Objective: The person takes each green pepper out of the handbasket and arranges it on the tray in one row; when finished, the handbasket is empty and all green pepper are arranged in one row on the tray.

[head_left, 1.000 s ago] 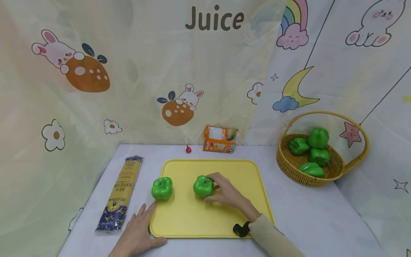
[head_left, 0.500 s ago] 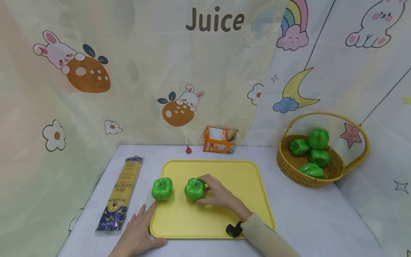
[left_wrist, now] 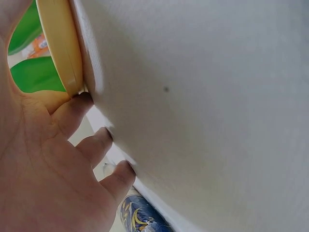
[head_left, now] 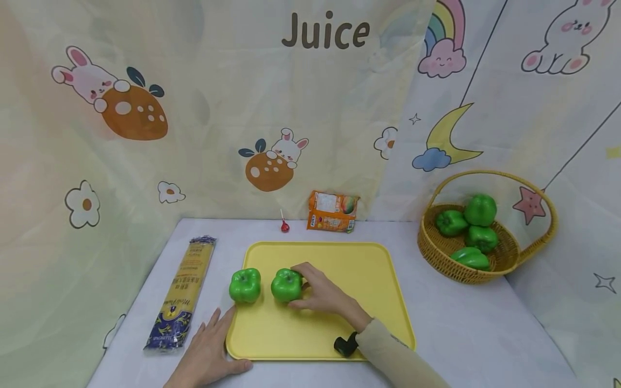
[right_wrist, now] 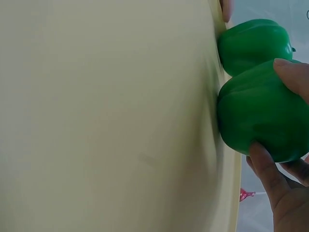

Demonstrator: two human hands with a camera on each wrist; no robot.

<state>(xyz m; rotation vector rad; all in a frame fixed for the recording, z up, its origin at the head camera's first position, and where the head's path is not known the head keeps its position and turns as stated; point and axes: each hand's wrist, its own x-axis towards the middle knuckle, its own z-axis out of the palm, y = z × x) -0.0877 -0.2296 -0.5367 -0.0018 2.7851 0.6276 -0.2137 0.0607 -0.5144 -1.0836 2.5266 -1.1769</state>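
My right hand point(head_left: 326, 292) grips a green bell pepper point(head_left: 284, 285) between thumb and fingers, low over the yellow tray point(head_left: 359, 264). A second green bell pepper point(head_left: 245, 286) sits at the tray's left edge, a small gap away in the head view. In the right wrist view the held pepper point(right_wrist: 265, 111) partly overlaps the other pepper point(right_wrist: 253, 46); its underside meets or nearly meets the tray. My left hand point(head_left: 207, 347) lies at the tray's front left corner, fingers extended. In the left wrist view a fingertip touches the tray's rim point(left_wrist: 63, 48).
A spaghetti packet point(head_left: 181, 291) lies left of the tray. Behind it are a red lollipop point(head_left: 284, 226) and an orange snack packet point(head_left: 332, 211). A wicker basket point(head_left: 443, 258) with several green peppers stands at the right. A black wrist camera point(head_left: 345, 345) sits by the right sleeve.
My right hand has moved left across the tray with the bell pepper, closing much of the distance to the other pepper. My left hand has stayed where it was.
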